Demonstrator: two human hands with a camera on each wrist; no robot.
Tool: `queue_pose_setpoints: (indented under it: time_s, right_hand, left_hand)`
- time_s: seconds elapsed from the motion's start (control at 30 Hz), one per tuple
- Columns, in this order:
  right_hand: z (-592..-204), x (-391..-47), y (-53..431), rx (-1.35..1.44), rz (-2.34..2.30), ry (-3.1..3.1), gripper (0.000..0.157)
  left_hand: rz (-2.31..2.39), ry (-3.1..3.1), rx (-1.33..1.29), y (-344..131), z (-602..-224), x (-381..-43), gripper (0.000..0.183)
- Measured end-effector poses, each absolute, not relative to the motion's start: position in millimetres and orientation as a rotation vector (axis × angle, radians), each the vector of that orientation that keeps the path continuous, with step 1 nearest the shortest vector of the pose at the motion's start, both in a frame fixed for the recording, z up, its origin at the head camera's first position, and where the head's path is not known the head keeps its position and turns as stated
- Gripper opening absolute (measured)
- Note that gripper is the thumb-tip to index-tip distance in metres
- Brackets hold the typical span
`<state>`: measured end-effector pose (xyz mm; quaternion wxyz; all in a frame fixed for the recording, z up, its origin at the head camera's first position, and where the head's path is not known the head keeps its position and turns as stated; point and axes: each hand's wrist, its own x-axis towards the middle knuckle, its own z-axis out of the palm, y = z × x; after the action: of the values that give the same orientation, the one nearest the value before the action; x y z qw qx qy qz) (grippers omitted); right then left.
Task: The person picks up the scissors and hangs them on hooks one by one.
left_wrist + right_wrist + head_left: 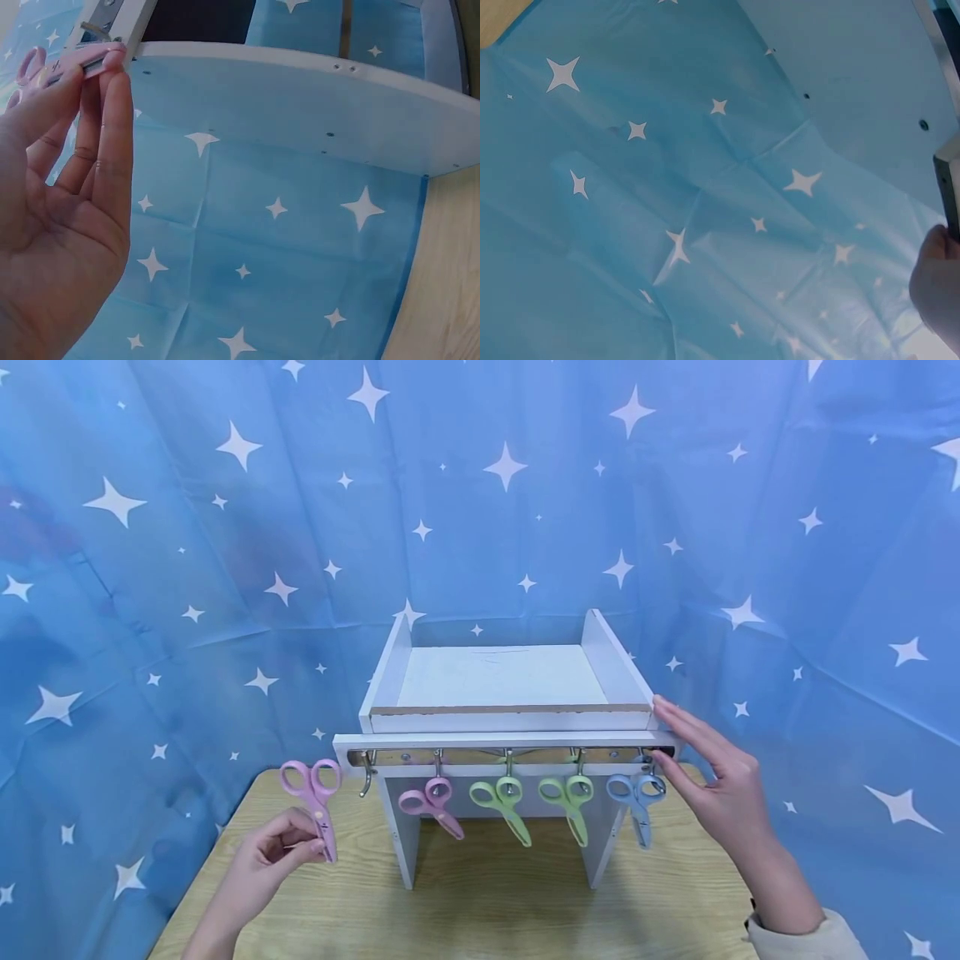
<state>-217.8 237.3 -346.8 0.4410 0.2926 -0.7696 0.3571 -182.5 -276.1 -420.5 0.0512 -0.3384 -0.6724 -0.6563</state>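
My left hand (273, 856) pinches pink-purple scissors (318, 806) by the blade end, between thumb and fingers, with the finger loops up. In the left wrist view the same scissors (94, 56) overlap the end of the hook rail. To their right is the rail's leftmost metal hook (366, 772). Along the white rail (480, 739) hang pink scissors (437, 806), two green pairs (502, 806) and, at the right, blue scissors (640, 808). My right hand (723, 785) rests at the rail's right end, fingers extended by the shelf corner and thumb at the front.
Above the rail, the white shelf unit (502, 720) has raised side walls and stands on upright panels (401, 839) on a wooden table (502, 918). A blue curtain with white stars (480, 527) hangs behind and beside it.
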Motion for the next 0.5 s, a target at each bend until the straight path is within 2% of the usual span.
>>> queue_pose_setpoints:
  time_s: [0.2,0.5]
  right_hand:
    - [-348,-219,239,0.74,0.886,-1.9,0.041]
    - [-348,-219,238,0.732,0.889,-1.901,0.042]
  left_hand:
    - [-1.997,-2.101,-1.011,-267,-431,-182,0.027]
    - [-1.997,-2.098,-1.067,-259,-446,-188,0.02]
